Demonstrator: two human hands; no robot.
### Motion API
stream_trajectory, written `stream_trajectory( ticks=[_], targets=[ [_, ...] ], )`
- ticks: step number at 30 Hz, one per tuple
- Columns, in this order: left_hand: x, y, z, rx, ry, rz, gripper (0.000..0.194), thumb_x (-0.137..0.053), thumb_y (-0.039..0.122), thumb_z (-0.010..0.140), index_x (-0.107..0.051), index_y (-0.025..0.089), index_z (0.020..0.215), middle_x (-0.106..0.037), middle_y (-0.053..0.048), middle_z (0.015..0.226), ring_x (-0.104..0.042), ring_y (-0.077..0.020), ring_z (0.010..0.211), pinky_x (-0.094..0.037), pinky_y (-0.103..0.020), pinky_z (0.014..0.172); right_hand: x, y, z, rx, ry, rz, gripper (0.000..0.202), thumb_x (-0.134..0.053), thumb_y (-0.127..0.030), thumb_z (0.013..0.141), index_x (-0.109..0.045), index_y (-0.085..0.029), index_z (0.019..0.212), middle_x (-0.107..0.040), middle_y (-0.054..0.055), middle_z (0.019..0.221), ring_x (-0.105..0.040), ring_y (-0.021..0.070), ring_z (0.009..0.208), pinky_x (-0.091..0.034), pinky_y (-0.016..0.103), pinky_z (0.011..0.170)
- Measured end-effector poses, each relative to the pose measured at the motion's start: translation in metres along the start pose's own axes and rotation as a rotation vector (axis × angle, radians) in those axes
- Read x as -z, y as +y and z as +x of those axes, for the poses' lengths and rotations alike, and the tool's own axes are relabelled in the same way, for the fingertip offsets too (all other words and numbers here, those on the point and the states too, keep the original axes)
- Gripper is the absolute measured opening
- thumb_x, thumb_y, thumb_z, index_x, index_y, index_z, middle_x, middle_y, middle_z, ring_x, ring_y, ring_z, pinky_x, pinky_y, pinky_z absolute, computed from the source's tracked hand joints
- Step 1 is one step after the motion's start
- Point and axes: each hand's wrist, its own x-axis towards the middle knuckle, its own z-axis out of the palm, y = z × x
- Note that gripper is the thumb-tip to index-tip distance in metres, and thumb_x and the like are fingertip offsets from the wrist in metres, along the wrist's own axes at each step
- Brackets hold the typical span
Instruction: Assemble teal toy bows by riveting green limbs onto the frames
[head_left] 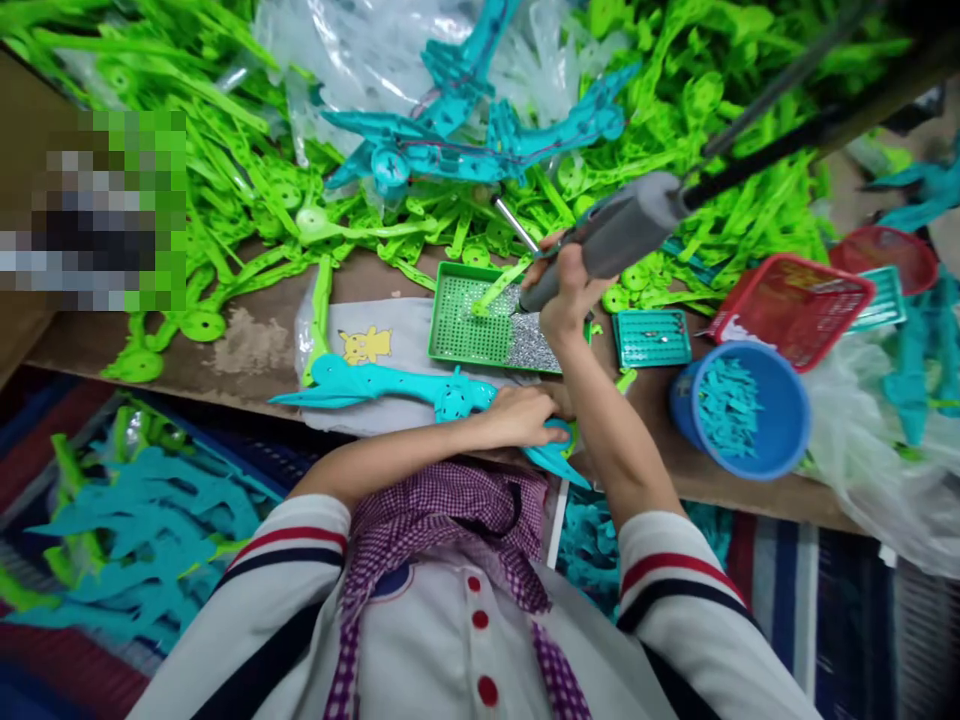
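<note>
My right hand (568, 305) is wrapped round a grey electric screwdriver (626, 230) that slants down to the left. Its tip is over the screw-filled right side of a green perforated basket (469, 355), where small silvery screws (534, 345) lie heaped. Closer to my body, my left hand (525, 415) grips a long turquoise plastic part (390, 382) lying across the table's front edge. The fingers cover a stretch of the part, and its pointed end shows to their right. Beneath it is a grey cloth (412, 312) with a yellow cartoon figure.
Piles of lime-green plastic parts (240, 170) fill the table's back. An assembled-looking turquoise piece (450, 150) rests on them. To the right stand a small teal tray (651, 338), a red basket (787, 310) and a blue bucket (795, 420) of small turquoise pieces. Turquoise parts (150, 530) lie at lower left.
</note>
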Motion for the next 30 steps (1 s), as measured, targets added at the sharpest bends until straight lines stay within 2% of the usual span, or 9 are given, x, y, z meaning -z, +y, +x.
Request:
stream_trajectory(
  ticks=[6,12,17,21,26,30],
  targets=[
    [0.001,-0.001,-0.002,-0.039,0.002,-0.037,0.038,-0.061,0.047,0.090,-0.072,0.030,0.123,-0.069,-0.004,0.132,-0.062,-0.0293,0.122,-0.052,-0.038,0.094,-0.004,0.022,0.005,-0.029,-0.048,0.039,0.049,-0.054,-0.074,0.082,-0.058,-0.026,0.083,-0.052,-0.002,0.068,-0.070,0.0193,0.067,-0.057,0.034,0.050],
    [0.000,-0.002,-0.002,-0.055,-0.001,-0.051,0.037,-0.059,0.045,0.091,-0.072,0.029,0.122,-0.068,-0.004,0.133,-0.063,-0.0293,0.122,-0.052,-0.040,0.093,-0.006,0.027,0.005,0.028,-0.028,0.072,0.042,-0.057,-0.067,0.084,-0.058,-0.025,0.082,-0.052,-0.003,0.066,-0.067,0.0160,0.056,-0.051,0.029,0.042],
    [-0.002,-0.004,0.000,-0.062,0.024,-0.035,0.038,-0.061,0.045,0.090,-0.072,0.027,0.121,-0.066,-0.005,0.136,-0.064,-0.0306,0.120,-0.053,-0.041,0.091,-0.008,0.027,0.002,0.004,-0.032,0.031,0.047,-0.057,-0.072,0.081,-0.057,-0.025,0.082,-0.053,-0.003,0.070,-0.069,0.0167,0.061,-0.054,0.031,0.047],
    [-0.001,-0.003,0.002,-0.056,0.016,-0.031,0.037,-0.062,0.046,0.089,-0.073,0.029,0.120,-0.070,-0.004,0.130,-0.065,-0.0294,0.118,-0.052,-0.039,0.092,-0.009,0.023,0.003,-0.029,-0.048,0.017,0.051,-0.058,-0.075,0.078,-0.056,-0.024,0.082,-0.053,-0.004,0.067,-0.069,0.0177,0.063,-0.055,0.032,0.049],
    [0.000,-0.002,0.002,-0.012,-0.004,-0.016,0.037,-0.064,0.050,0.088,-0.074,0.029,0.117,-0.074,-0.006,0.120,-0.067,-0.0293,0.112,-0.052,-0.039,0.091,-0.004,0.005,0.014,0.010,-0.003,0.029,0.051,-0.058,-0.078,0.076,-0.057,-0.028,0.084,-0.050,-0.005,0.061,-0.063,0.0143,0.054,-0.053,0.031,0.048],
    [-0.005,-0.005,0.004,0.008,0.016,-0.001,0.041,-0.065,0.054,0.087,-0.075,0.026,0.114,-0.073,-0.009,0.119,-0.067,-0.0298,0.110,-0.052,-0.038,0.087,0.023,-0.039,0.012,0.065,0.047,0.025,0.054,-0.051,-0.082,0.078,-0.055,-0.029,0.080,-0.043,-0.007,0.053,-0.050,0.0109,0.041,-0.046,0.029,0.042]
  ],
)
